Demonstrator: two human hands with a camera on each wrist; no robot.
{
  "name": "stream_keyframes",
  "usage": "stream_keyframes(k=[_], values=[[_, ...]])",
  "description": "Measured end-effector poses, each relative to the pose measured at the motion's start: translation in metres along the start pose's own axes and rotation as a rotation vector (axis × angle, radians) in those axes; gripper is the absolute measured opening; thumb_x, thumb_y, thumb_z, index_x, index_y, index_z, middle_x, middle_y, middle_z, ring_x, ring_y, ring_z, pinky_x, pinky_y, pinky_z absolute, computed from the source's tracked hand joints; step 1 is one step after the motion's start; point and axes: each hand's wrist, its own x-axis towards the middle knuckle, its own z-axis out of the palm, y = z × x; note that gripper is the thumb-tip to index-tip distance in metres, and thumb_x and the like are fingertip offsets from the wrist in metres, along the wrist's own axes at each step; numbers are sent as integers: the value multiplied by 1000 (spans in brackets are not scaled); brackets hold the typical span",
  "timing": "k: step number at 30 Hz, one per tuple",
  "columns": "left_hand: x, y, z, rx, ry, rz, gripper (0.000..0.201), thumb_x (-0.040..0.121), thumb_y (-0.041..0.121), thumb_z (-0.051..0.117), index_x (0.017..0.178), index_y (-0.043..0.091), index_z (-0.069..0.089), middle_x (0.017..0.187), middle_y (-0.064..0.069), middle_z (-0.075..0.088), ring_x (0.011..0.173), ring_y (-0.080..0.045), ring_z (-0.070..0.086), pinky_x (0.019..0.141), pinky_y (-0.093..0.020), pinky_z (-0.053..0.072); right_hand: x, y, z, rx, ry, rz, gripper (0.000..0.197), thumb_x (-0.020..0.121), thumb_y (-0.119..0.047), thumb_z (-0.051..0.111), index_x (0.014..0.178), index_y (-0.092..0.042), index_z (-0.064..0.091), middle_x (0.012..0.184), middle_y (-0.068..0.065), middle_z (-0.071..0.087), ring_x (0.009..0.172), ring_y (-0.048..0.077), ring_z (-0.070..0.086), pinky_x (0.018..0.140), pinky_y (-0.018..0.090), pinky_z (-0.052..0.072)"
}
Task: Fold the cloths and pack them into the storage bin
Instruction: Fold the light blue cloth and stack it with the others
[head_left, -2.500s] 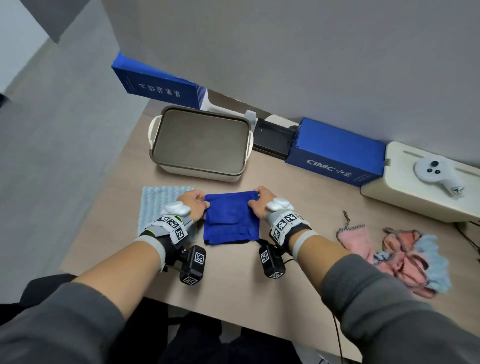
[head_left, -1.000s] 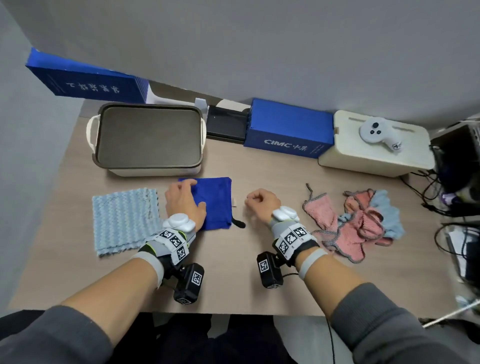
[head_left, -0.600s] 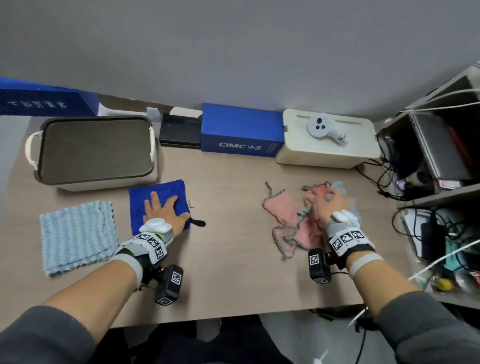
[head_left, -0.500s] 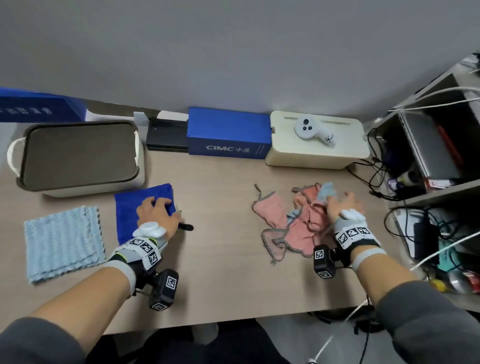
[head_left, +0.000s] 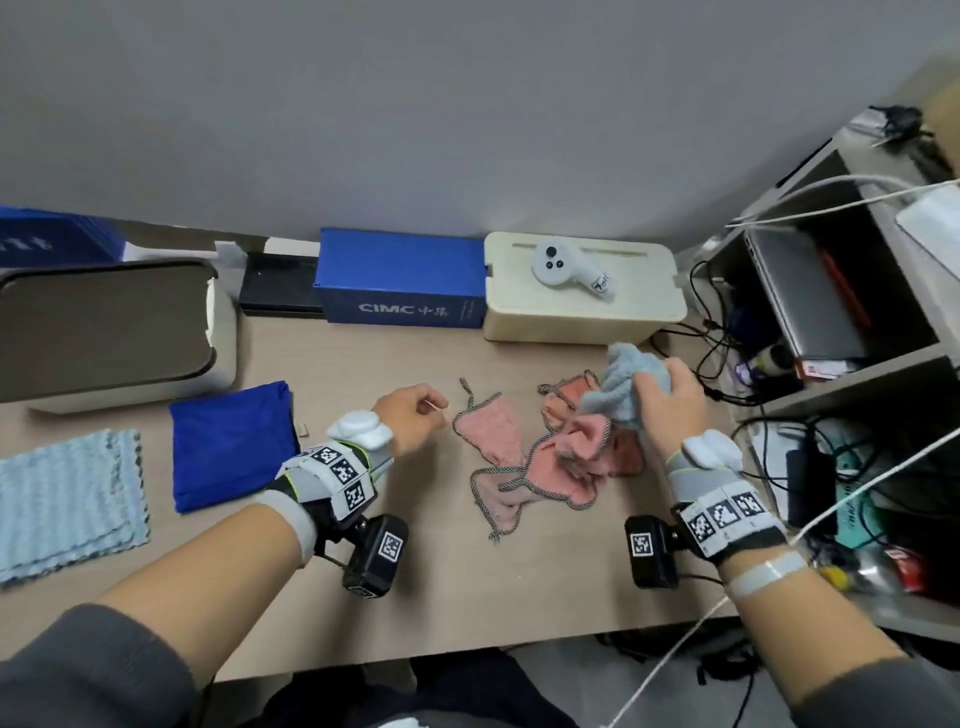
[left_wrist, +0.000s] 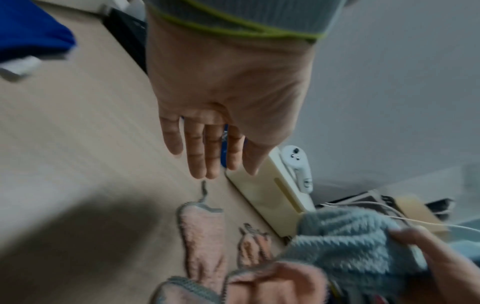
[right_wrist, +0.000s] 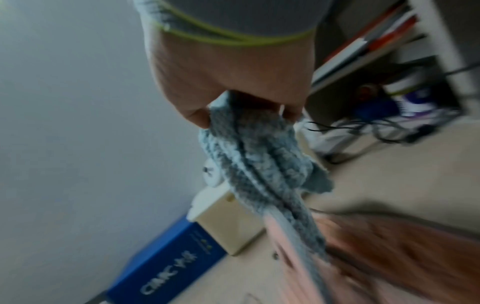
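Right hand (head_left: 670, 410): fingers curled round a crumpled pale-blue knitted cloth (head_left: 621, 387), lifted above the heap; its lower end trails down onto the pile.
Left hand (head_left: 410, 418): empty, fingers straight and relaxed, over the light wooden desk (head_left: 441, 597) just left of the pile.
Pile of pink terry cloths with grey stitched edging (head_left: 540, 457): loose, unfolded, at desk centre-right; the count is hard to tell from the tangle.
Folded dark-blue cloth (head_left: 231, 447): flat on the desk, left of the left hand.
Folded light-blue waffle cloth (head_left: 67, 499): flat, further left.
Cream storage bin with dark interior (head_left: 104, 332): rear left, behind both folded cloths.
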Motion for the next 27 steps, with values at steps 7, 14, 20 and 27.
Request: stream_keyframes(k=[7, 14, 20, 27], values=[[-5, 71, -1, -208, -275, 314, 89, 61, 55, 80, 139, 29, 45, 135, 6, 59, 121, -11, 56, 105, -33, 42, -26, -75, 16, 292, -391, -220, 28, 76, -22, 72, 89, -4, 55, 81, 6, 63, 73, 14, 57, 65, 32, 51], [-18, 49, -39, -234, -176, 274, 34, 70, 32, 82, 100, 32, 65, 94, 7, 71, 85, -11, 66, 83, -29, 50, -33, -78, 56, 288, -624, -122, 59, 68, -11, 86, 116, -10, 52, 106, 2, 65, 91, 8, 64, 79, 21, 55], [-30, 5, -64, 167, 33, 203, 10, 81, 27, 75, 90, 24, 74, 82, 5, 69, 76, -16, 64, 72, -25, 47, -60, -74, 88, 103, -850, -99, 37, 71, -22, 86, 104, -18, 70, 96, -2, 74, 77, 5, 69, 74, 23, 56], [-46, -47, -98, -72, 2, 14, 19, 70, 36, 71, 78, 22, 61, 81, -4, 70, 77, -21, 60, 76, -34, 45, -76, -94, 104, 421, -819, -46, 17, 80, -11, 73, 82, -11, 56, 75, 11, 62, 70, 19, 59, 64, 23, 50]])
